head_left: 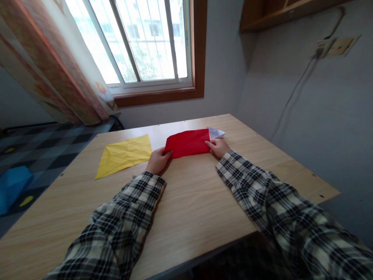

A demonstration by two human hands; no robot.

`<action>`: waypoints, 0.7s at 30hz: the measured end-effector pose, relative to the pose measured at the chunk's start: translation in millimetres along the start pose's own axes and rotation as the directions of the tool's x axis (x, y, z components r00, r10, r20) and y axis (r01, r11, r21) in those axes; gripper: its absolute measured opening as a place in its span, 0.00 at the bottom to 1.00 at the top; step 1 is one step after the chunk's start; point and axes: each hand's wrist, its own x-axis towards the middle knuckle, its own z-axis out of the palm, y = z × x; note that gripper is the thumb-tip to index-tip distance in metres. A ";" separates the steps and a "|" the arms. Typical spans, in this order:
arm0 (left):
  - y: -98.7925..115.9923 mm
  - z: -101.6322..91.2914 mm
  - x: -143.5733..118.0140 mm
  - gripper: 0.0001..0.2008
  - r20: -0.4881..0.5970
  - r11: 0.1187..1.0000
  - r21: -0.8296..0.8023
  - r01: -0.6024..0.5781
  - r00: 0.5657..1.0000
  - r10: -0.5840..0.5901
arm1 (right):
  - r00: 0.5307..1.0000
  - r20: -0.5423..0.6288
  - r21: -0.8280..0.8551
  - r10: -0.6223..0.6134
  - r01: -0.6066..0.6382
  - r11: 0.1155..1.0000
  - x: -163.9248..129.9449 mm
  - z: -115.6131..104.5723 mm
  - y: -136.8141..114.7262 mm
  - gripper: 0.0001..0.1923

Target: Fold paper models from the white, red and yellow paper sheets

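Two forearms in black-and-white checked sleeves reach from the bottom of the frame up toward its centre, across the pale wooden worktop point(186, 202). The left hand point(157, 160) pinches the lower left corner of a folded red paper sheet point(189, 142), fingers curled closed on it; the right hand point(218, 147) grips the sheet's right edge, thumb lying on top. This paper lies flat at the centre of the frame. It looks thin, light and easily creased, so it is probably best held by its corners and edges, as now. Left of it lies a creased yellow paper square point(124, 154); behind its right end, a small white folded paper point(216, 132).
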 end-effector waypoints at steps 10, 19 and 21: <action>6.4 -0.5 -3.5 0.20 0.017 0.992 -0.120 0.041 0.999 -0.039 | 0.993 -0.120 0.009 0.023 -0.022 1.000 3.6 -2.0 9.3 0.19; 1.2 0.2 -0.8 0.21 -0.021 0.973 -0.214 0.085 0.996 -0.091 | 0.981 -0.121 0.178 0.151 -0.128 0.976 2.2 -0.3 7.7 0.23; 1.2 1.2 -1.1 0.20 -0.009 0.971 -0.224 0.085 0.996 -0.089 | 0.982 -0.132 0.162 0.135 -0.113 0.980 2.3 -0.7 7.5 0.24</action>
